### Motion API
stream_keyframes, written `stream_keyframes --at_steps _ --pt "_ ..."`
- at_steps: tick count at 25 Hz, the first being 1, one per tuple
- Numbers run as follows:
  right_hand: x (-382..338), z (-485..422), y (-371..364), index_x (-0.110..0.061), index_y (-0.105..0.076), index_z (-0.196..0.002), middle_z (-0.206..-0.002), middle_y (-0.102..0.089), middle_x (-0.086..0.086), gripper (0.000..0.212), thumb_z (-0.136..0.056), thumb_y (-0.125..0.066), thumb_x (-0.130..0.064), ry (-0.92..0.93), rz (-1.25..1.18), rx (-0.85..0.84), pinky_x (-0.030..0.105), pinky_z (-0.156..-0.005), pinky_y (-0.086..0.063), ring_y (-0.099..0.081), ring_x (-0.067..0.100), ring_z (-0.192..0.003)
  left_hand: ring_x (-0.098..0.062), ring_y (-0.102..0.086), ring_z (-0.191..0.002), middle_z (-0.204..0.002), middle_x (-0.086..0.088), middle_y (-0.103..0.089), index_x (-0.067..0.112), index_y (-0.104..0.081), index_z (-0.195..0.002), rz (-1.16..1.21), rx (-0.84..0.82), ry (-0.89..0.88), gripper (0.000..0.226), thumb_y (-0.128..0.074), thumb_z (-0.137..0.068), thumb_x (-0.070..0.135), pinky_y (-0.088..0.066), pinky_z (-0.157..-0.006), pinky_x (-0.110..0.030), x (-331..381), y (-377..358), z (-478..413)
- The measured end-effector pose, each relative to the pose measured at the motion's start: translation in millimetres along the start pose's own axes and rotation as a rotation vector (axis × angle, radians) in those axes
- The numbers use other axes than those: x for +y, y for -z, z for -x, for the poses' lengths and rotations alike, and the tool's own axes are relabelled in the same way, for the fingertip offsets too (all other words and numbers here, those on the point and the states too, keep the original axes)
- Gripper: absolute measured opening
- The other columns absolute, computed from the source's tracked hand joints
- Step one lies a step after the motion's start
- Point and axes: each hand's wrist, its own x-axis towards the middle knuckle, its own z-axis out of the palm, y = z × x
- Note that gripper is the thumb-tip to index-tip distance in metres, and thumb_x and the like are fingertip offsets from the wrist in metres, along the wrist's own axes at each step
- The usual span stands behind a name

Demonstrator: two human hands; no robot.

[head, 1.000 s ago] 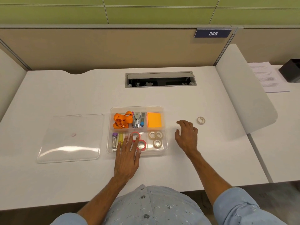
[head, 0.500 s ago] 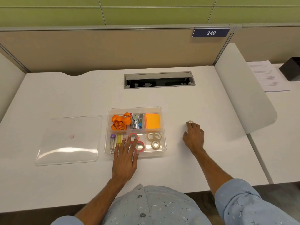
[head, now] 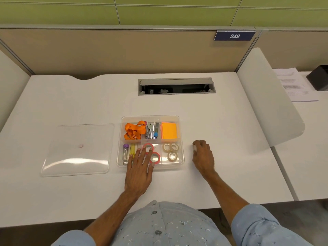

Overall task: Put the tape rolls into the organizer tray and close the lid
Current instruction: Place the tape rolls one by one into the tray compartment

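The clear organizer tray [head: 181,139] sits mid-desk with its compartments uncovered. Two red tape rolls [head: 155,158] lie in its front middle section, and three beige tape rolls [head: 170,151] lie in the front right one. My left hand [head: 140,167] rests flat on the tray's front edge, fingers spread over the red rolls. To the right of the tray, my right hand [head: 203,156] is curled around a white tape roll [head: 194,147], which is mostly hidden by the fingers. The clear lid [head: 78,150] lies flat on the desk left of the tray.
The tray's back sections hold an orange lanyard [head: 134,130], staplers [head: 151,130] and orange sticky notes [head: 169,130]; vials [head: 126,151] sit front left. A cable hatch [head: 176,86] opens at the desk's back. A white divider [head: 269,96] stands right, with papers [head: 294,84] beyond.
My right hand reached right to the white tape roll on the desk, closed over it, and has drawn back toward the tray. My left hand stayed on the tray.
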Motion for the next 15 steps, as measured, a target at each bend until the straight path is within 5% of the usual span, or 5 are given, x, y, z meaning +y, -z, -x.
stream_keyframes --at_steps 4,7,11,15 --pt "-7 -1 5 -0.010 -0.064 -0.131 -0.135 -0.061 0.009 0.033 -0.097 -0.063 -0.006 -0.048 -0.242 0.168 0.047 -0.100 -0.054 -0.058 0.031 -0.122 -0.025 -0.012 -0.166 -0.177 0.000 -0.018 0.026 -0.022 -0.167 0.009 0.000 -0.008 0.063 -0.039 -0.110 0.044 -0.015 -0.136 -0.057 -1 0 0" --pt "-20 -6 12 -0.013 -0.067 -0.127 -0.129 -0.065 0.005 0.031 -0.096 -0.071 -0.016 0.161 -0.286 0.251 0.043 -0.098 -0.053 -0.061 0.025 -0.115 -0.024 -0.010 -0.166 -0.178 0.000 -0.017 0.025 -0.021 -0.168 0.012 0.006 -0.016 0.063 -0.041 -0.110 0.042 -0.014 -0.136 -0.056 -2 -1 1" --pt "-39 -6 14 -0.018 -0.066 -0.132 -0.132 -0.064 0.001 0.039 -0.094 -0.074 -0.025 0.489 -0.171 0.046 0.040 -0.103 -0.049 -0.059 0.022 -0.121 -0.025 -0.012 -0.166 -0.177 -0.001 -0.020 0.024 -0.023 -0.167 0.006 -0.006 -0.016 0.062 -0.039 -0.110 0.042 -0.018 -0.135 -0.058 -3 0 0" --pt "-50 2 2 -0.018 -0.063 -0.141 -0.141 -0.064 0.002 0.049 -0.095 -0.073 -0.031 0.575 -0.102 -0.130 0.039 -0.111 -0.049 -0.059 0.023 -0.128 -0.026 -0.013 -0.166 -0.177 -0.002 -0.019 0.023 -0.023 -0.167 0.008 -0.019 -0.009 0.063 -0.042 -0.110 0.043 -0.016 -0.135 -0.058 -2 -1 0"
